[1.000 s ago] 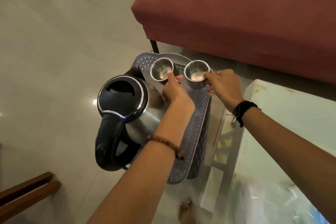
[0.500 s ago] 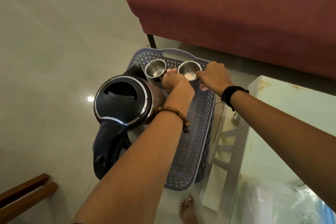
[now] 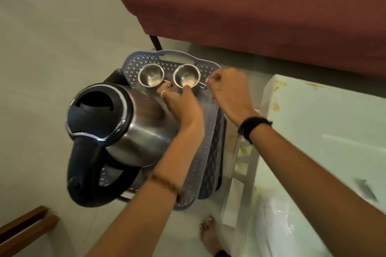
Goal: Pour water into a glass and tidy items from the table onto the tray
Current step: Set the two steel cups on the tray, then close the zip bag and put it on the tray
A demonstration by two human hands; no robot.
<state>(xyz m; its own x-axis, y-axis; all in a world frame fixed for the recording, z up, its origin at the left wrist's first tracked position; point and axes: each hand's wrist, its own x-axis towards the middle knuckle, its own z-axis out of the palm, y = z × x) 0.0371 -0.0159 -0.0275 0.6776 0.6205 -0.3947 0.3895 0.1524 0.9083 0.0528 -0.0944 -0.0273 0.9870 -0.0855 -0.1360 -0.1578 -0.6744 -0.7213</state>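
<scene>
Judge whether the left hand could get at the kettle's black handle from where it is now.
Probably yes. The left hand is by the steel cups at the tray's far end; the kettle handle sits near, uncovered, with nothing above it. The hand must first let go.

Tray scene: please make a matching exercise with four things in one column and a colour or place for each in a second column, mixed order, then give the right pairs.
Things:
1. kettle
2. two cups
3. sofa
4. wristband

Descriptions:
A. dark red, beyond the tray
B. black, on the right arm
C. small steel pair side by side at the tray's far end
D. steel body with black lid and handle, at the tray's left

Pairs: 1-D, 2-C, 3-A, 4-B
</scene>
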